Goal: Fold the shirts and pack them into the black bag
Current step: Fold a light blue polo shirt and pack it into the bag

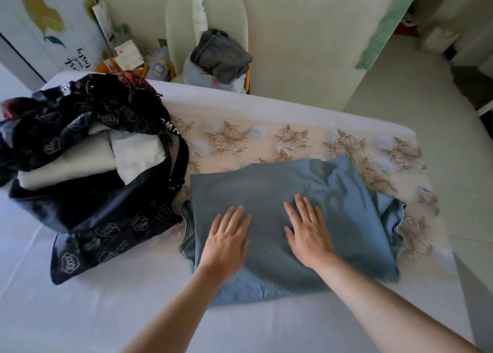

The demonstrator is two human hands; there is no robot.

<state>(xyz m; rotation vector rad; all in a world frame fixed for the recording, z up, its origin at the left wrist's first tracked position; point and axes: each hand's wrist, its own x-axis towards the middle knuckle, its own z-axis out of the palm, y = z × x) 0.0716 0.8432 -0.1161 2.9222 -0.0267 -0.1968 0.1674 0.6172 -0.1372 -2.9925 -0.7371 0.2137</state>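
A blue-grey shirt (269,184) lies partly folded on the bed, its sleeves with striped cuffs sticking out at the left and right. My left hand (226,239) presses flat on the shirt's near left part, fingers straight. My right hand (306,231) lies flat on its middle, fingers spread. To the left stands the black bag (106,214) with a crown pattern, its mouth gaping. White folded clothes (133,155) fill the bag's opening.
The bed (80,312) has a white sheet and a floral cloth (290,136) under the shirt. Beyond the bed's far edge a cream chair (176,19) holds a dark grey garment (221,55). Boxes and bottles clutter the floor at the back left. Tiled floor lies to the right.
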